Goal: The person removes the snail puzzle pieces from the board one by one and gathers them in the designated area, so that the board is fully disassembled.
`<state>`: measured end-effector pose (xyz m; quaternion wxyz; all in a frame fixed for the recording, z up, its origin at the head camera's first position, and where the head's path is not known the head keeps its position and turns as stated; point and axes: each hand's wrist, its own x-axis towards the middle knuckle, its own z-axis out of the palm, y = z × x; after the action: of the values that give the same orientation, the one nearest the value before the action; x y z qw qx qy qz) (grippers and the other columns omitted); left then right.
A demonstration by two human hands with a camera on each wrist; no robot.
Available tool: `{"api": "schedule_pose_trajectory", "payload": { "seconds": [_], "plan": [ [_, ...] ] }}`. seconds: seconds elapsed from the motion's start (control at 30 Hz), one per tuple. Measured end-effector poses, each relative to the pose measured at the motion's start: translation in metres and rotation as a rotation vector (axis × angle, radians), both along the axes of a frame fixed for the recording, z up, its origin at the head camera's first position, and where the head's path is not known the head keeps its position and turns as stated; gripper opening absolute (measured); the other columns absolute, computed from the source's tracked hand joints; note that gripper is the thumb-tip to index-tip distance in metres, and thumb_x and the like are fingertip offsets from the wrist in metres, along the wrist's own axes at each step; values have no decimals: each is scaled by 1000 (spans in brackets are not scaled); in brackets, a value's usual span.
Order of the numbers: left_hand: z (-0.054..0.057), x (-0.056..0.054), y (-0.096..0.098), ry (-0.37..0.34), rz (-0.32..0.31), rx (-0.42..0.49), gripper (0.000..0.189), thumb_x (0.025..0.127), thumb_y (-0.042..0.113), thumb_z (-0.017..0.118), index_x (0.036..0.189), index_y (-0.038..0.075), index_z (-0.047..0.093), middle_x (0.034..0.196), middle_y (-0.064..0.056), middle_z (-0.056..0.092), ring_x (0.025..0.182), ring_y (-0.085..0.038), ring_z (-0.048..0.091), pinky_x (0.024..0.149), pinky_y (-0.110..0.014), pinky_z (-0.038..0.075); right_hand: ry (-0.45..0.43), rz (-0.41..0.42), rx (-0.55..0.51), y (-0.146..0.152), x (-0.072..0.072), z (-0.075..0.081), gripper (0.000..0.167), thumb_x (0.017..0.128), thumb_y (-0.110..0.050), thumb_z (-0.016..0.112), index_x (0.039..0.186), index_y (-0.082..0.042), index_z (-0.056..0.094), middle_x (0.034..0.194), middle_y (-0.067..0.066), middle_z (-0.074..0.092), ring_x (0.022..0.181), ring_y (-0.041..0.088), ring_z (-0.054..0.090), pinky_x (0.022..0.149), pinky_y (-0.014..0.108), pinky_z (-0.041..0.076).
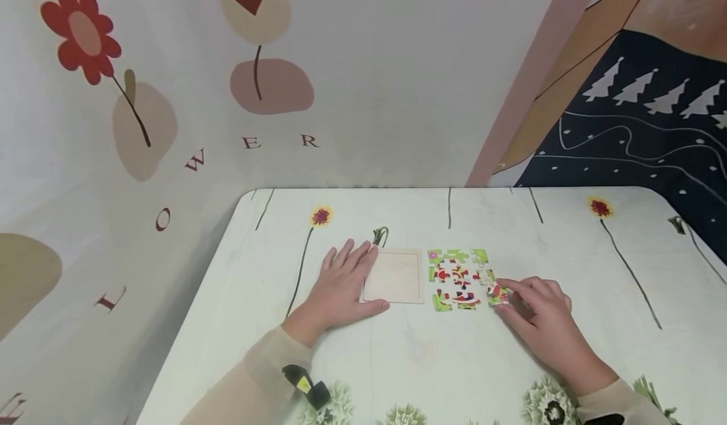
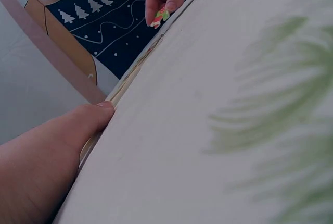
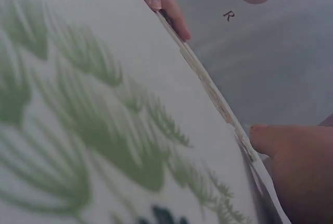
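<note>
A shallow wooden puzzle tray with a raised border lies on the table. My left hand rests on its left edge with the fingers spread; the thumb lies along the near side. To the right of the tray, colourful jigsaw pieces lie in loose rows with small gaps. My right hand pinches a green and red jigsaw piece between thumb and index finger at the right end of the rows. The left wrist view shows that jigsaw piece tilted up in the fingers.
The table wears a white cloth printed with flowers. Behind it hangs a pale curtain with flower shapes and letters. A dark panel with white trees is at the far right. A black strap is round the left sleeve.
</note>
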<state>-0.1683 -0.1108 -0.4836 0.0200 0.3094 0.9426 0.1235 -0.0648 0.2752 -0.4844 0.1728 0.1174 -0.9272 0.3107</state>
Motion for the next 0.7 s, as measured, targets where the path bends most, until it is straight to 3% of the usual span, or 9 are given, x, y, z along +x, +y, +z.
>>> {"api": "schedule_pose_trajectory", "payload": {
  "seconds": [0.27, 0.7],
  "plan": [
    [-2, -2, -3, 10, 3, -6, 107, 94, 81, 51, 172, 12, 23, 177, -11, 20, 163, -40, 7, 126, -65, 5, -23, 38, 40, -2, -1, -1, 45, 87, -13, 90, 129, -17, 76, 103, -10, 65, 108, 21, 47, 86, 51, 27],
    [2, 1, -7, 6, 6, -3, 105, 94, 79, 52, 171, 13, 26, 176, -12, 22, 162, -42, 10, 125, -67, 7, -56, 39, 35, -8, 1, -3, 36, 90, -15, 86, 125, -18, 78, 100, -13, 63, 108, 22, 48, 87, 51, 27]
  ]
}}
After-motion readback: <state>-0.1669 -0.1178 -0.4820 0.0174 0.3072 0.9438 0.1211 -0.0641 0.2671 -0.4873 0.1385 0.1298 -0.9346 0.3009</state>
